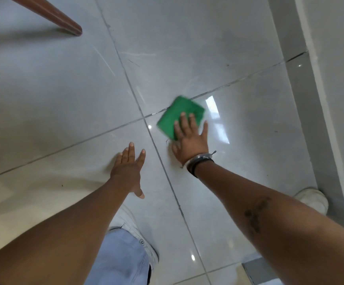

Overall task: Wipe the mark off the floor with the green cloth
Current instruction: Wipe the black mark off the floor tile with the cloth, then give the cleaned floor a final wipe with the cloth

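pressing the green cloth [178, 116] flat under the open right hand [189, 140], rub firmly over the grout line [239, 80] while the left hand [129, 167] hovers open and empty.

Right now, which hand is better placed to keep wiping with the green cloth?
Right. The right hand lies flat on the green cloth, pressing it to the floor tile beside the grout crossing. The left hand is spread open, apart from the cloth and holding nothing.
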A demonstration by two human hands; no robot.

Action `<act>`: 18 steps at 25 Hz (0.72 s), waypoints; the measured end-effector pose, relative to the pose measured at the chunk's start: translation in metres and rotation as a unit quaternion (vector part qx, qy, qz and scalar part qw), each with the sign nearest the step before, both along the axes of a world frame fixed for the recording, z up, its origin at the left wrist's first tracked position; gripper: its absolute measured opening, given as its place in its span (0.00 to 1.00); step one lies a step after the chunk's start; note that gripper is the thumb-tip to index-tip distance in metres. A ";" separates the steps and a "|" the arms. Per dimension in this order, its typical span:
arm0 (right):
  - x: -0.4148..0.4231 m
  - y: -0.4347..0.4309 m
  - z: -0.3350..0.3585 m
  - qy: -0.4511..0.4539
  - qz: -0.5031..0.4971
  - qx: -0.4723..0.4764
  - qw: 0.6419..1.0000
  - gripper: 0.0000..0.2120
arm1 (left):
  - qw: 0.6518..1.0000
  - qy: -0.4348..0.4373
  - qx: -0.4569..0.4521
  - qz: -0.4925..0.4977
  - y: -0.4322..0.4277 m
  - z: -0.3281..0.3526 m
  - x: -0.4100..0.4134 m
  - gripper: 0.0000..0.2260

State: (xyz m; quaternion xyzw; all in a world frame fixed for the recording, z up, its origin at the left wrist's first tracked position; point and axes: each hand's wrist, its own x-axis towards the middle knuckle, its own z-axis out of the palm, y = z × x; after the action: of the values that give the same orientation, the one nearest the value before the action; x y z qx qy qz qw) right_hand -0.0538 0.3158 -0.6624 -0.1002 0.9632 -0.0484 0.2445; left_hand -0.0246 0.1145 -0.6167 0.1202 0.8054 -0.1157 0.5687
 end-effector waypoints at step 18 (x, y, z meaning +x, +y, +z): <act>0.019 0.020 0.013 0.037 0.284 0.058 0.956 0.18 | 0.992 0.065 0.015 0.103 0.017 0.042 0.036 0.45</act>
State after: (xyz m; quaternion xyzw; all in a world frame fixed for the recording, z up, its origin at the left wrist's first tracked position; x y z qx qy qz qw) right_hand -0.0347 0.3355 -0.6493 -0.3574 0.9045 0.0830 0.2174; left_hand 0.0114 0.1314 -0.5744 0.0376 0.8504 -0.0524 0.5221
